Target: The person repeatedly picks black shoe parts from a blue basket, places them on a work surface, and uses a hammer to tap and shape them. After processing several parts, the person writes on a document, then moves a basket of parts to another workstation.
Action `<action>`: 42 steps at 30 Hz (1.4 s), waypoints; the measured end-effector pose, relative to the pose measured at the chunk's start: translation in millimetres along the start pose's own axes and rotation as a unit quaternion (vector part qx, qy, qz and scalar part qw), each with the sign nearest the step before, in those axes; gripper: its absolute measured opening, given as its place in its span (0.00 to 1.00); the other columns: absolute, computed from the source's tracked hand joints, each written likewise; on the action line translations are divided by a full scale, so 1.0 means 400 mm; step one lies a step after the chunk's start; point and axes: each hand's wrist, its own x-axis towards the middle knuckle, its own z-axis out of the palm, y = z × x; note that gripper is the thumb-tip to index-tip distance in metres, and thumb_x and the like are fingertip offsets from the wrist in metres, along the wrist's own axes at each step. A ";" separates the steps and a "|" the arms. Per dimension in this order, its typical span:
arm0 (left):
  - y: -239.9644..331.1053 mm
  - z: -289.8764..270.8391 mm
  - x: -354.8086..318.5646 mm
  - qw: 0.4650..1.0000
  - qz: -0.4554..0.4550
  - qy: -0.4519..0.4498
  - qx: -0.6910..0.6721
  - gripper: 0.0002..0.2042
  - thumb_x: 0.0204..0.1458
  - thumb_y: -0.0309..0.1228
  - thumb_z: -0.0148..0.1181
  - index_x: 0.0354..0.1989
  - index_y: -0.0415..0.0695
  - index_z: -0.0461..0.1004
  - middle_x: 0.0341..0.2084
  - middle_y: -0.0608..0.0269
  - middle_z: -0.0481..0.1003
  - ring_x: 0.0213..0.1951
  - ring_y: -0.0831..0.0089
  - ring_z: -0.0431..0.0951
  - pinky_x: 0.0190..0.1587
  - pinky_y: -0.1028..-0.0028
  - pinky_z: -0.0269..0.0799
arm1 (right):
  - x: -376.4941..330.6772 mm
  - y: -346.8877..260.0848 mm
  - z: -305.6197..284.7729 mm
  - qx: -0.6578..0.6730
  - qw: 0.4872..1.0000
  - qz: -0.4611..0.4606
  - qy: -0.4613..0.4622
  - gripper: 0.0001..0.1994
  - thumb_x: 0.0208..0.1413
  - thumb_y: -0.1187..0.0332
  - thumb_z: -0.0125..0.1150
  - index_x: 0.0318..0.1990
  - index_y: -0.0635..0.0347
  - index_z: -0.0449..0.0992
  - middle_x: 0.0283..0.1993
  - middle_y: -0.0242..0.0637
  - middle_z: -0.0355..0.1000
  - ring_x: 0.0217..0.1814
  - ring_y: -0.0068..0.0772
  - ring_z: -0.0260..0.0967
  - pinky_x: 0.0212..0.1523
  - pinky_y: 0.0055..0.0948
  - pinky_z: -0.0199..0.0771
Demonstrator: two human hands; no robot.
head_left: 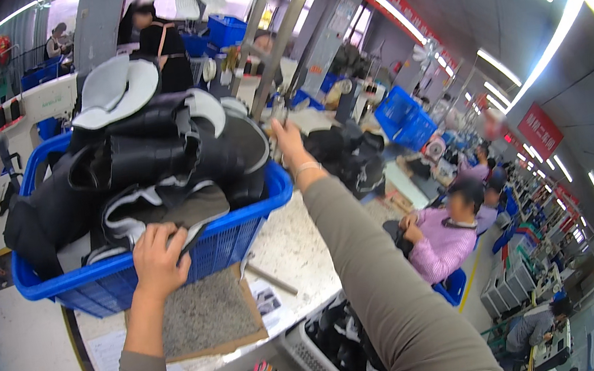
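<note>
A blue plastic basket [270, 205] stands on the white worktable, heaped with black boot uppers [150, 156] and pale lining pieces [122, 96]. My left hand [160, 260] is closed over the near rim, fingers curled down against a pale-edged upper [199, 207] on the pile. Beyond the right end of the basket, my right arm is stretched out. My right hand [289, 145] is closed next to slanted metal poles [277, 34]; what its fingers hold is too blurred to make out.
A speckled board [205, 314] and a thin bar [272, 279] lie before the basket. More black uppers [345, 153] are heaped to the right. Below is a grey crate [312, 360] with black pieces. A person in pink [443, 241] sits at the right.
</note>
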 end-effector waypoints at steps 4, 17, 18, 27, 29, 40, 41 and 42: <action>-0.002 -0.003 -0.003 1.000 0.001 0.014 -0.001 0.21 0.30 0.28 0.68 0.40 0.45 0.79 0.39 0.60 0.75 0.43 0.57 0.75 0.44 0.60 0.74 | -0.139 -0.059 -0.086 0.174 0.980 0.066 -0.068 0.19 0.74 0.51 0.49 0.32 0.51 0.67 0.21 0.23 0.54 0.20 0.20 0.51 0.23 0.25 0.55; 0.145 -0.009 0.146 0.989 -0.010 0.135 -0.061 0.03 0.49 0.21 0.64 0.31 0.41 0.76 0.32 0.58 0.75 0.40 0.55 0.76 0.43 0.61 0.71 | -0.604 -0.289 -0.606 -0.162 0.987 -0.003 -0.010 0.09 0.71 0.72 0.53 0.52 0.65 0.73 0.34 0.32 0.73 0.32 0.20 0.72 0.29 0.19 0.73; 0.165 0.014 0.193 0.987 0.007 0.140 -0.079 0.04 0.48 0.22 0.64 0.31 0.41 0.76 0.32 0.58 0.75 0.40 0.55 0.76 0.44 0.61 0.71 | -0.635 -0.303 -0.610 -0.189 0.980 -0.054 -0.001 0.09 0.70 0.73 0.54 0.53 0.66 0.72 0.37 0.36 0.74 0.35 0.23 0.74 0.32 0.21 0.76; 0.158 0.420 0.767 0.969 -0.101 0.104 -0.199 0.37 0.49 0.33 0.70 0.68 0.40 0.62 0.60 0.44 0.70 0.65 0.45 0.66 0.67 0.58 0.63 | -0.872 -0.457 -0.585 -0.250 0.949 -0.192 -0.007 0.22 0.67 0.83 0.48 0.68 0.72 0.59 0.52 0.52 0.72 0.49 0.39 0.79 0.43 0.32 0.86; 0.134 0.496 0.870 0.963 -0.159 0.095 -0.194 0.45 0.48 0.38 0.74 0.73 0.38 0.55 0.64 0.40 0.67 0.68 0.45 0.64 0.70 0.58 0.60 | -0.924 -0.493 -0.596 -0.231 0.957 -0.176 -0.030 0.27 0.66 0.85 0.46 0.71 0.72 0.54 0.54 0.54 0.71 0.50 0.39 0.78 0.45 0.31 0.84; 0.334 0.672 1.098 0.912 -0.306 0.002 -0.273 0.37 0.54 0.50 0.69 0.66 0.38 0.66 0.58 0.40 0.74 0.61 0.48 0.74 0.62 0.53 0.69 | -1.176 -0.670 -0.732 -0.412 0.881 -0.223 0.063 0.37 0.44 0.90 0.56 0.68 0.73 0.62 0.59 0.53 0.68 0.53 0.49 0.75 0.48 0.35 0.83; 0.359 0.666 1.091 0.893 -0.235 -0.013 -0.383 0.27 0.59 0.47 0.65 0.57 0.38 0.71 0.46 0.47 0.77 0.47 0.55 0.78 0.50 0.57 0.73 | -1.199 -0.677 -0.745 -0.427 0.876 -0.212 0.075 0.35 0.46 0.89 0.55 0.67 0.73 0.63 0.58 0.54 0.69 0.53 0.50 0.75 0.45 0.33 0.84; 0.373 0.648 1.089 0.862 -0.194 -0.043 -0.467 0.19 0.63 0.45 0.61 0.47 0.38 0.76 0.34 0.54 0.81 0.34 0.61 0.81 0.38 0.61 0.77 | -1.220 -0.684 -0.758 -0.435 0.870 -0.218 0.074 0.35 0.46 0.89 0.54 0.68 0.74 0.62 0.57 0.54 0.69 0.52 0.49 0.75 0.44 0.33 0.85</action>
